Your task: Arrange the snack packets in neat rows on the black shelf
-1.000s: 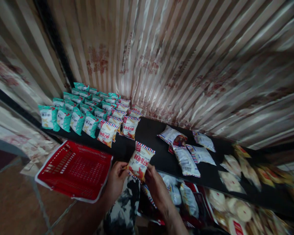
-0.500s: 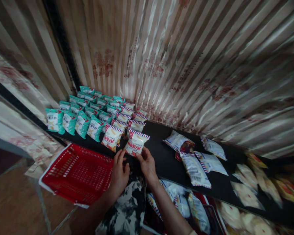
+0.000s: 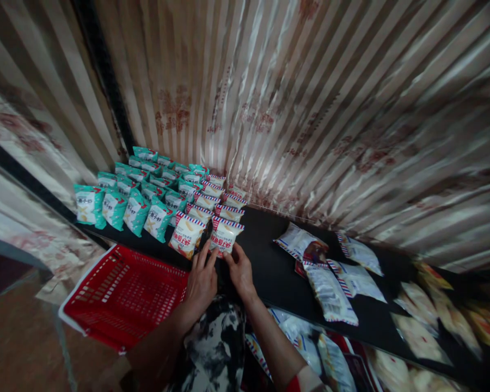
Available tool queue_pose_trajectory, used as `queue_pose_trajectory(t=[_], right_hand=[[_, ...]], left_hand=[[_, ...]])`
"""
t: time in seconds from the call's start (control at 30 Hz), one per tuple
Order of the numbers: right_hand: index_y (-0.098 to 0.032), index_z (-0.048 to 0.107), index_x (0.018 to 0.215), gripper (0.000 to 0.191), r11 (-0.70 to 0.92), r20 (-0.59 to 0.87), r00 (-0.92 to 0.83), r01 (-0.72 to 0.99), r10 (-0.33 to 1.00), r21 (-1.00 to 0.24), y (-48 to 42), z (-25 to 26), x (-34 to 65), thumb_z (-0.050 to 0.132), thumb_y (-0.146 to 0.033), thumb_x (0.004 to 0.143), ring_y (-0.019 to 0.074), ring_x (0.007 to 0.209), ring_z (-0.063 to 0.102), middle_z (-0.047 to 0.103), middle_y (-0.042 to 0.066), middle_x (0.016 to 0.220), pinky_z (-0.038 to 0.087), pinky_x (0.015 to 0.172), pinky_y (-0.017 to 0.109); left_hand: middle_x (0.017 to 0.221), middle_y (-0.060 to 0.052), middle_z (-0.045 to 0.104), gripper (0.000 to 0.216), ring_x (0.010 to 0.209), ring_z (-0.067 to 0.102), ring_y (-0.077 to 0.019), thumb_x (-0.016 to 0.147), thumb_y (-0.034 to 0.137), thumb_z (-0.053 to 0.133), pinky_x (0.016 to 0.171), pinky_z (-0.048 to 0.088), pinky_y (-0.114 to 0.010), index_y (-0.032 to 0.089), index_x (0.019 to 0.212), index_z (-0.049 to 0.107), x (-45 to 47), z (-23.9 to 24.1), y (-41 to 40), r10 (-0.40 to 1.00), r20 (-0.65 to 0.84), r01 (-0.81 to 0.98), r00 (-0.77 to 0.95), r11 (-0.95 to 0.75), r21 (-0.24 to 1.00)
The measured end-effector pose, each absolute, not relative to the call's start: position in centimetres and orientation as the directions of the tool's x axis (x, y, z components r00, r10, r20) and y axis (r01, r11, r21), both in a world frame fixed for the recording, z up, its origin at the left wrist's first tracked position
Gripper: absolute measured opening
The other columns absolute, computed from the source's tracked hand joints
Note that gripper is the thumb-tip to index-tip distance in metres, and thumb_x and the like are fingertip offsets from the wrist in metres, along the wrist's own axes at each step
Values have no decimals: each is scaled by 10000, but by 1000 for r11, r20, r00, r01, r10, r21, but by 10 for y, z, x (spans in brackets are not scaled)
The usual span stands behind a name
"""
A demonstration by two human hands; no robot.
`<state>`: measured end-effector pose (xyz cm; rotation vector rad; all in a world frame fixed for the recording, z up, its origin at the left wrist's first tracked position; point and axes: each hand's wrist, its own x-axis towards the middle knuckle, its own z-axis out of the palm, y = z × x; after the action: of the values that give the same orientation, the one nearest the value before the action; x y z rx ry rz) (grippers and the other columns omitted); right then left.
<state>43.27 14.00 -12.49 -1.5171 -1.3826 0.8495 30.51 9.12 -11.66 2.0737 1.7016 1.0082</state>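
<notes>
A white snack bag (image 3: 225, 235) with a red-and-blue striped top edge stands upright at the front of the black shelf. My right hand (image 3: 240, 270) grips its lower right side, thumb on the front and fingers around the edge. At the lower left corner is my left hand (image 3: 203, 276), its fingers stretched out and against the bag. Just left stands a matching white bag (image 3: 187, 234), the front one of its row. More striped bags (image 3: 229, 212) are lined up behind the one I touch, partly hidden.
Rows of teal snack bags (image 3: 136, 212) fill the shelf's left end. A red basket (image 3: 124, 296) sits below it. Several striped bags (image 3: 330, 294) lie flat on the black shelf (image 3: 265, 250) to the right, with packs of pale round food (image 3: 420, 335) beyond. A pleated curtain (image 3: 269, 109) hangs behind.
The bag between my hands has moved slightly back and left, in line with its row. My left fingers have straightened, and the view has shifted a little.
</notes>
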Motion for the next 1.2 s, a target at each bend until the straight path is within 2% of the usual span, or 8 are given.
queue_pose_trajectory(t=[0.3, 0.43, 0.67, 0.83, 0.93, 1.0, 1.13, 1.2], right_hand=[[-230, 573, 1168, 423, 22, 48, 113, 215, 992, -976, 145, -129, 430, 577, -342, 760, 206, 892, 656, 695, 38, 1047, 530, 796, 355], [-214, 541, 1202, 468, -3, 13, 103, 149, 995, -989, 138, -129, 428, 582, -365, 761, 206, 959, 639, 666, 58, 1117, 510, 852, 365], [-158, 543, 1179, 485, -50, -6, 313, 133, 950, -990, 80, -116, 451, 563, -431, 779, 204, 1022, 607, 620, 125, 1172, 488, 883, 354], [-169, 604, 1050, 397, -151, -30, 444, 238, 896, -959, 15, -126, 500, 520, -467, 803, 212, 935, 638, 682, 103, 1027, 497, 846, 357], [-174, 644, 953, 366, -209, -35, 354, 468, 935, -859, -19, -148, 530, 479, -469, 814, 231, 899, 645, 699, 96, 954, 496, 844, 381], [-169, 658, 973, 332, -185, -58, 213, 641, 975, -745, -38, -162, 545, 495, -406, 807, 249, 929, 636, 693, 107, 987, 487, 861, 397], [-194, 635, 1112, 378, -62, -110, 12, 884, 994, -464, -61, -175, 559, 546, -206, 745, 276, 1089, 558, 646, 105, 1137, 430, 958, 415], [-208, 615, 1156, 434, -39, -137, -15, 923, 990, -383, -66, -176, 559, 510, -131, 742, 268, 1129, 536, 633, 92, 1167, 425, 974, 393]], left_hand=[[1439, -145, 324, 579, 1301, 339, -271, 794, 51, 397, 1026, 363, -457, 151, 1363, 359, 307, -120, 96, 947, 309, 773, 86, -259, 579], [1454, -148, 283, 599, 1318, 311, -276, 793, 48, 402, 1045, 345, -467, 151, 1378, 324, 310, -125, 95, 940, 332, 760, 77, -271, 591], [1484, -134, 191, 614, 1367, 222, -257, 815, 53, 381, 1076, 326, -444, 167, 1405, 253, 312, -123, 80, 933, 359, 698, 16, -268, 664], [1330, -127, 415, 451, 1264, 397, -213, 839, 72, 354, 1046, 377, -409, 156, 1273, 442, 334, -116, 41, 937, 350, 658, 14, -272, 702], [1247, -103, 504, 421, 1184, 481, -177, 828, 65, 335, 1014, 418, -364, 176, 1194, 510, 361, -118, 7, 938, 288, 577, 193, -346, 740], [1259, -98, 512, 430, 1182, 490, -165, 798, 53, 344, 1021, 413, -335, 173, 1162, 538, 379, -124, -15, 916, 166, 526, 365, -350, 775], [1409, -164, 376, 467, 1284, 398, -258, 722, 69, 445, 1055, 371, -365, 90, 1178, 543, 406, -146, -42, 834, -196, 633, 515, -217, 743], [1427, -195, 344, 502, 1316, 343, -293, 689, 76, 488, 1076, 339, -385, 52, 1188, 533, 412, -156, -48, 810, -253, 650, 529, -195, 735]])
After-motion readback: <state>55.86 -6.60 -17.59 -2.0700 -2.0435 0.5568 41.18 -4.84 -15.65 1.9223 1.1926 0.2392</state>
